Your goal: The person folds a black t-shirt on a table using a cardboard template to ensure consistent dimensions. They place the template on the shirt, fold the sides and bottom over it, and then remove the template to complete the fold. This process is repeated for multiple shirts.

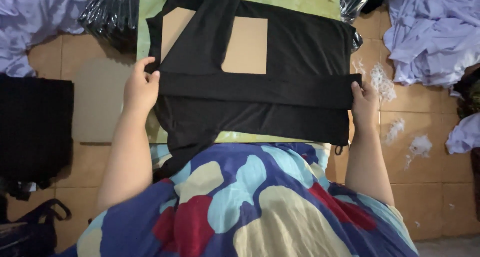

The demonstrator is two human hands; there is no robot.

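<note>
- i am pinching the left end of a folded band of the black garment [255,94] with my left hand [140,89], fingers curled over the fabric edge, thumb on top.
- my right hand [365,104] is gripping the right end of that same band, fingers closed on the cloth.
- the garment is lying spread on a green board [295,0] just in front of my lap, with a brown cardboard sheet [247,44] resting on it; one sleeve is crossing diagonally over the cardboard.
- the board is sitting on the tan tiled floor [435,197].
- shiny clear plastic bags [107,17] holding dark cloth are lying beyond the board at the upper left, and another is showing at the upper right.
- a stack of black fabric [35,127] is sitting well to my left, with a flat grey sheet [97,99] between it and the board.
- piles of pale lilac cloth [435,34] are lying at both upper corners, and white fluff scraps [382,82] are scattered just beside my right hand.
- my patterned blue, red and cream clothing [250,202] is covering the near edge of the board.
</note>
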